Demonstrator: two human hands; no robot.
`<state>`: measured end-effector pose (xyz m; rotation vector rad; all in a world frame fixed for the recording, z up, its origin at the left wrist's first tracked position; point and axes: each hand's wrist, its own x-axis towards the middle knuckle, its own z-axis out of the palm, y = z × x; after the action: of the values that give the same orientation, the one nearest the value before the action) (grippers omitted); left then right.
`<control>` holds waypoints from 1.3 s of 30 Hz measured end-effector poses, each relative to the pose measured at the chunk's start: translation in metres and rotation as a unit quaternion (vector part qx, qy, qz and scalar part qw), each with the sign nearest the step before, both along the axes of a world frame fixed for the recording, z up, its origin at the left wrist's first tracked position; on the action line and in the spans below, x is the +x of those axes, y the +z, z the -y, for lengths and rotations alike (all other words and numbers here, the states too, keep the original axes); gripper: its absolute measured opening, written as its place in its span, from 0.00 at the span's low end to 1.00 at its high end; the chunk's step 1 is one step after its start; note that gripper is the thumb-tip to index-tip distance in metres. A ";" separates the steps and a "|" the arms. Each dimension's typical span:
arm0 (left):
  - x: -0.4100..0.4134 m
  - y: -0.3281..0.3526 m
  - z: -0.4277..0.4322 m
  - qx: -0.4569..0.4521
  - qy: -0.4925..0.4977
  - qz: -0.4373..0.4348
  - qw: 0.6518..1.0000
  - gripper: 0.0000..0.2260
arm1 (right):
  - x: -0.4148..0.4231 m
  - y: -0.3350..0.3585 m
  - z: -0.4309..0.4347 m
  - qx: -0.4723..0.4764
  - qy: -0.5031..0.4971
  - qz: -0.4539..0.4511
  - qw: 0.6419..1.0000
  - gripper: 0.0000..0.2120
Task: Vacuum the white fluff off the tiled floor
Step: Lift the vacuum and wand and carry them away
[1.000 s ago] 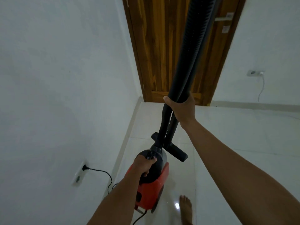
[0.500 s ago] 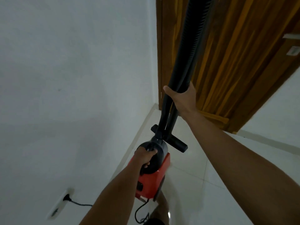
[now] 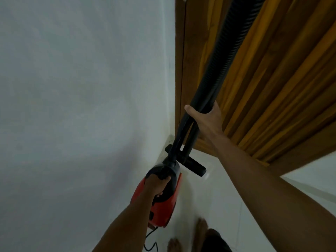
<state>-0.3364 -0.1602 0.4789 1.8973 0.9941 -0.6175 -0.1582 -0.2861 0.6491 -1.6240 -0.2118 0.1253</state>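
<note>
Vacuum (image 3: 161,210) lower centre, left hand (image 3: 157,186) curled round its top handle. Right hand (image 3: 205,120) mid-frame wraps hose (image 3: 227,51) plus wand (image 3: 191,140), long axis running up-right. Nozzle (image 3: 189,163) hangs just below that grip, apparently off tiled floor (image 3: 227,206). Fluff not visible.

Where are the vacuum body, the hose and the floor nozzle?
vacuum body (image 3: 163,211): head view, on its red shell below the black top.
hose (image 3: 227,51): head view, on its ribbed upper stretch.
floor nozzle (image 3: 193,165): head view, on the right half of its black crossbar.
</note>
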 end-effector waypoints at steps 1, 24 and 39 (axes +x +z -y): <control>0.017 -0.004 -0.010 0.003 0.000 0.000 1.000 0.22 | 0.019 -0.006 -0.011 -0.003 0.006 -0.007 1.000 0.28; 0.273 -0.436 -0.133 0.008 0.069 -0.113 0.991 0.16 | 0.322 -0.465 -0.190 -0.063 0.134 -0.096 0.984 0.25; 0.344 -0.539 -0.154 0.033 0.095 0.006 0.995 0.20 | 0.353 -0.592 -0.219 -0.114 0.097 -0.003 0.989 0.22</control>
<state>0.0076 -0.0066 -0.0598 1.8353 1.1832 -0.4663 0.1951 -0.0669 0.0574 -1.8277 -0.3614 0.3142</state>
